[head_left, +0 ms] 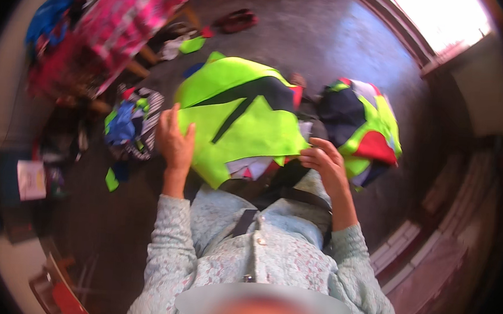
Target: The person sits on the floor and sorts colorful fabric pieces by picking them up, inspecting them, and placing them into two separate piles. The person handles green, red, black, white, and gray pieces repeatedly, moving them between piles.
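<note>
Neon-yellow fabric (260, 122) with black panels lies spread in front of the person's lap, between both hands. The right hand (327, 162) pinches its right corner between thumb and fingers; the left hand (174, 140) rests at the left edge, thumb and fingers apart, and whether it grips cannot be told. The handling seems under way rather than finished, since the cloth is not yet set aside; how much remains is unclear. A multicoloured bundle (361, 129) sits just beside it on the right, and a cloth pile (125, 122) lies to the left, though neither shows whether it is done or waiting. Beneath is a dark, smooth floor (330, 34). Pink checked cloth (120, 25) drapes over furniture at upper left, and bright light fills an opening (448, 19) at upper right.
</note>
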